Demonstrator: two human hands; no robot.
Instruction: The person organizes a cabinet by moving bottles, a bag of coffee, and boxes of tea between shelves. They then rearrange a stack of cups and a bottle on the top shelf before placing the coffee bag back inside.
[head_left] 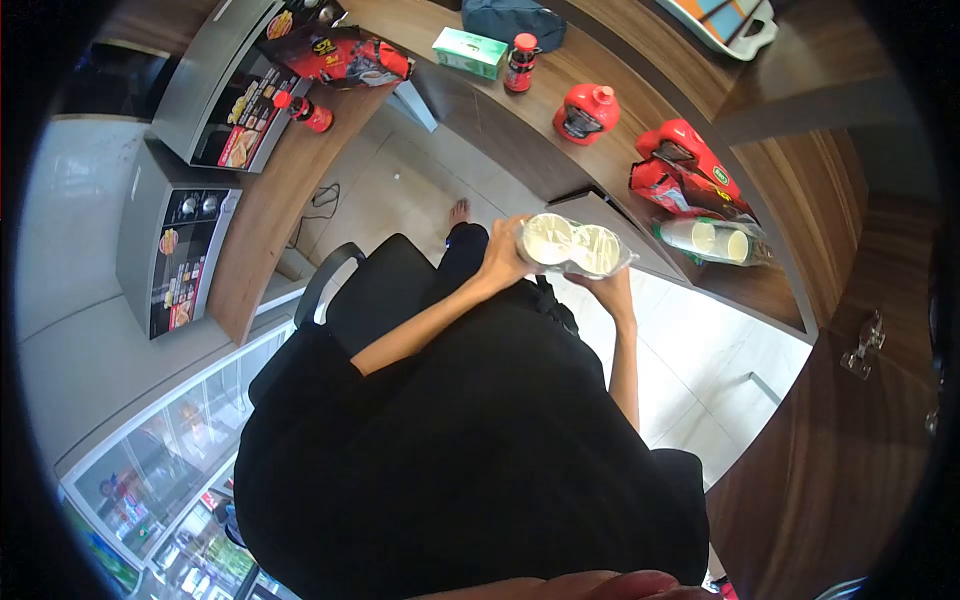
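Observation:
A clear plastic pack with two stacks of pale cups [573,247] is held between my two hands in front of my body. My left hand [505,252] grips its left end. At the right end my right hand [607,285] closes on the wrapping from below. A similar wrapped pack of cups [705,240] lies on the wooden shelf to the right, beside red packets [685,170]. Parts of the fingers of both hands are hidden by the pack.
A red round bottle [586,113], a small red-capped bottle [520,63] and a green box [470,53] stand on the curved shelf. Two ovens [175,250] are at the left, near a black chair [375,295]. A cabinet door [800,450] is at the right.

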